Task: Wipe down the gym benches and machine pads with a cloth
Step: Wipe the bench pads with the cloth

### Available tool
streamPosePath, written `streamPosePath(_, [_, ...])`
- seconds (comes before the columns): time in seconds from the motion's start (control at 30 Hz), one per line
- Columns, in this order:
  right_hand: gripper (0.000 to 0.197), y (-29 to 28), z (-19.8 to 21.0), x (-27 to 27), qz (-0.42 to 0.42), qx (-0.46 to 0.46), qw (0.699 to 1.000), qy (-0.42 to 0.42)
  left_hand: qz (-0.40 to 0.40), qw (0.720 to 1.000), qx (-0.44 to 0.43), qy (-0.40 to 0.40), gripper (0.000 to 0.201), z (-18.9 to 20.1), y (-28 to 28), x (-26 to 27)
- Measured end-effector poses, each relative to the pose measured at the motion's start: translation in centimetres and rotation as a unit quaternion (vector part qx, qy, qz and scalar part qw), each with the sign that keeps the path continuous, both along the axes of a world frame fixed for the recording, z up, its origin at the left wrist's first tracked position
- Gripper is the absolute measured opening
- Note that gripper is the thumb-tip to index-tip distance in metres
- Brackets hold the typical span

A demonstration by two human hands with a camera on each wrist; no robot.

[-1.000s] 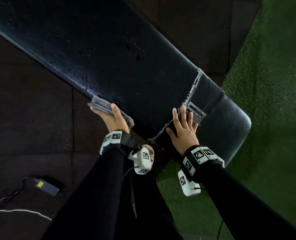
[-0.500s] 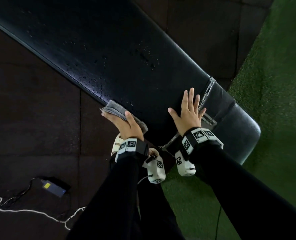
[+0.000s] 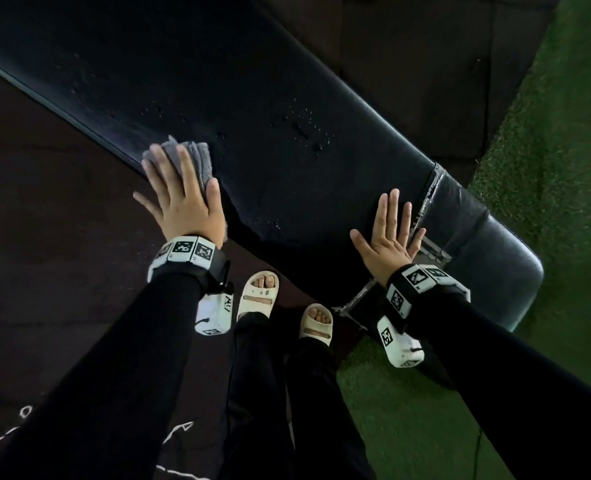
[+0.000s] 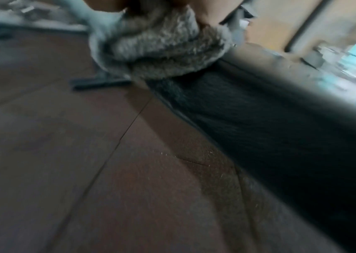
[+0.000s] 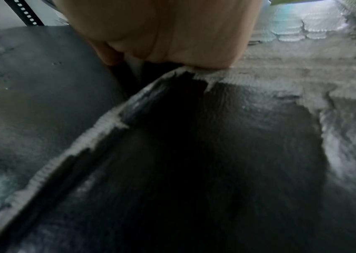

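the cloth (image 3: 192, 157), grey and folded, is pressed flat under the left hand (image 3: 183, 199) at the near edge of the bench pad (image 3: 287, 98), left of centre in the head view. the fingers are laid straight over it; in the left wrist view the cloth (image 4: 161, 49) is seen bunched under the palm at the pad's rim. the pad's long axis runs from upper left to lower right of the frame. droplets (image 3: 301, 128) lie up and to the right of the cloth, so the left hand is judged nearer to them. the right hand (image 3: 387, 237) is spread flat, holding nothing, beside the worn seam (image 3: 429, 192) at lower right. square black-and-white marker codes are seen on the wristbands; no readable writing or brand is found.
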State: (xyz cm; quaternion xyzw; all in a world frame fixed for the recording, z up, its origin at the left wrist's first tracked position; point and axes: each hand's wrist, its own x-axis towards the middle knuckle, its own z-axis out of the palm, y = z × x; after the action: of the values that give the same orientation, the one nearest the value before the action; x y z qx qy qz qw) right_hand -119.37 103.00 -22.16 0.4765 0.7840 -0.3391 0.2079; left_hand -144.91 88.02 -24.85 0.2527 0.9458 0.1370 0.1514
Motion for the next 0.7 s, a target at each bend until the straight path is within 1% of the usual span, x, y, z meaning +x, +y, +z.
streamPosePath(0.1, [0.075, 0.0, 0.0, 0.0, -0.001, -0.004, 1.0, 0.002, -0.125, 0.991, -0.023, 0.032, 0.061, -0.2, 1.2, -1.3])
streamPosePath(0.17, [0.075, 0.0, -0.1, 0.1, -0.004, -0.008, 1.0, 0.007, -0.214, 0.976, -0.03, 0.042, 0.06, -0.3, 2.4, -0.5])
streamPosePath(0.27, [0.074, 0.1, -0.2, 0.1, -0.008, -0.006, 1.0, 0.015, -0.329, 0.943, -0.022, 0.037, 0.06, -0.2, 3.1, 3.9])
streamPosePath(0.37, [0.074, 0.1, -0.5, 0.2, -0.015, -0.002, 1.0, 0.015, -0.389, 0.921, -0.018, 0.033, 0.057, 0.1, 1.5, 9.6])
streamPosePath(0.4, [0.074, 0.0, -0.6, 0.3, -0.017, 0.001, 1.0, 0.017, -0.395, 0.918, -0.015, 0.037, 0.056, 0.2, 0.6, 10.6])
streamPosePath(0.47, [0.074, 0.1, -0.7, 0.3, -0.022, 0.004, 1.0, 0.022, -0.393, 0.918, -0.018, 0.041, 0.055, 0.2, -1.2, 10.8])
streamPosePath(0.57, [0.074, 0.0, -0.8, 0.3, -0.024, 0.01, 0.999, 0.029, -0.367, 0.929, -0.041, 0.026, 0.058, 0.3, -2.9, 8.4])
streamPosePath(0.63, [0.073, 0.0, -0.8, 0.4, -0.023, 0.011, 0.999, 0.028, -0.308, 0.949, -0.06, 0.014, 0.057, 0.4, -3.4, 6.0])
streamPosePath(0.7, [0.074, 0.0, -0.9, 0.4, -0.021, 0.011, 0.999, 0.024, -0.23, 0.97, -0.08, 0.009, 0.057, 0.6, -3.1, 3.3])
